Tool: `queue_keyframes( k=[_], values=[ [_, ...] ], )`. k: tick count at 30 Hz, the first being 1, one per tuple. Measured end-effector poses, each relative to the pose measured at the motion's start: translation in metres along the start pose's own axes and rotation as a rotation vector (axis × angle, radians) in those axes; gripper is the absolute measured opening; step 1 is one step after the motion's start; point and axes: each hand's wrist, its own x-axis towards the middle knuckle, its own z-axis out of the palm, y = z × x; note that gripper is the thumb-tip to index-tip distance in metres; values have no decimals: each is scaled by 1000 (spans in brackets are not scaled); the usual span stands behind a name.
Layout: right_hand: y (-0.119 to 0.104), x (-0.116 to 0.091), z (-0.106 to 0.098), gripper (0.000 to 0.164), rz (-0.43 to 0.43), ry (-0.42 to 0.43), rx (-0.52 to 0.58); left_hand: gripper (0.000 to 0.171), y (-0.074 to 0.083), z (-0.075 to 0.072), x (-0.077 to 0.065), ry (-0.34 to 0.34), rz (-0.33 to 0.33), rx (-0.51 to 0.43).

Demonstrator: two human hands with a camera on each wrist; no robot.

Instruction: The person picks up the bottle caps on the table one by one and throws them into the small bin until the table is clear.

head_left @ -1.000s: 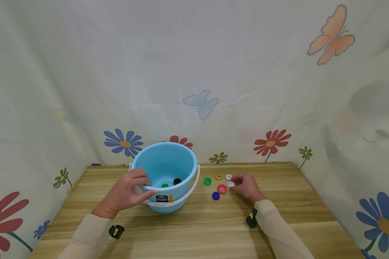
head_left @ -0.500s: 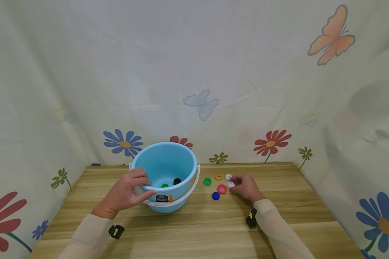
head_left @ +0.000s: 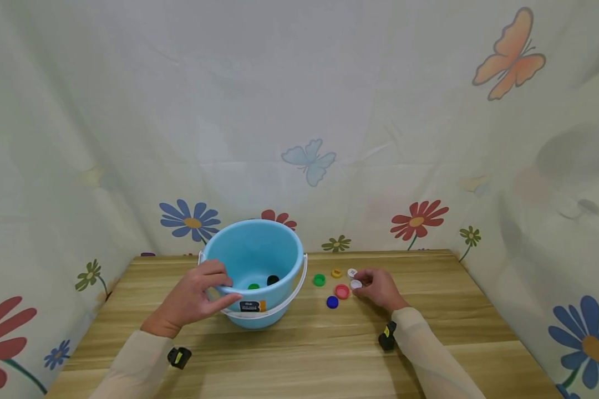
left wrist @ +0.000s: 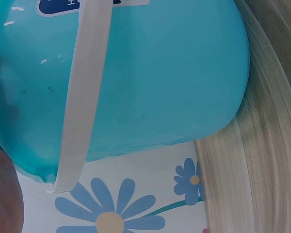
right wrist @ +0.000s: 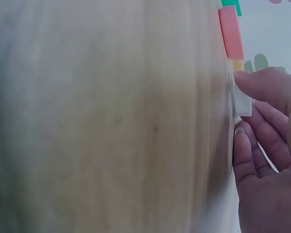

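Observation:
My left hand [head_left: 192, 296] grips the near-left rim of a light blue bucket [head_left: 259, 246], thumb outside and fingers over the edge. A green cap [head_left: 253, 286] and a black cap [head_left: 273, 280] lie at the bottom of it. Over to the right, my right hand [head_left: 381, 289] pinches a white bottle cap [head_left: 355, 284] at the tabletop. The right wrist view has that white cap [right wrist: 243, 103] between thumb and fingers. Just behind it lies a second white cap [head_left: 351, 272]. In the left wrist view the bucket's side [left wrist: 174, 73] fills most of the picture.
Between bucket and right hand lie a green cap [head_left: 319, 280], a yellow cap [head_left: 336, 273], a pink cap [head_left: 341, 291] and a blue cap [head_left: 332, 302]. The bucket's white handle [head_left: 299, 285] hangs down its front. A flowered curtain [head_left: 309, 111] surrounds the wooden table [head_left: 289, 360].

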Motion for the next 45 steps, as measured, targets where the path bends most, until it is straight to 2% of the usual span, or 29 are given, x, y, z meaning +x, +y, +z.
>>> queue_keyframes(
  k=[26, 45],
  values=[
    [-4, -10, -8, 31, 58, 52, 78, 22, 2, -2, -2, -9, -11, -2],
    [-23, -16, -11, 40, -25, 97, 259, 21, 4, -4, 0, -8, -5, -12]
  ],
)
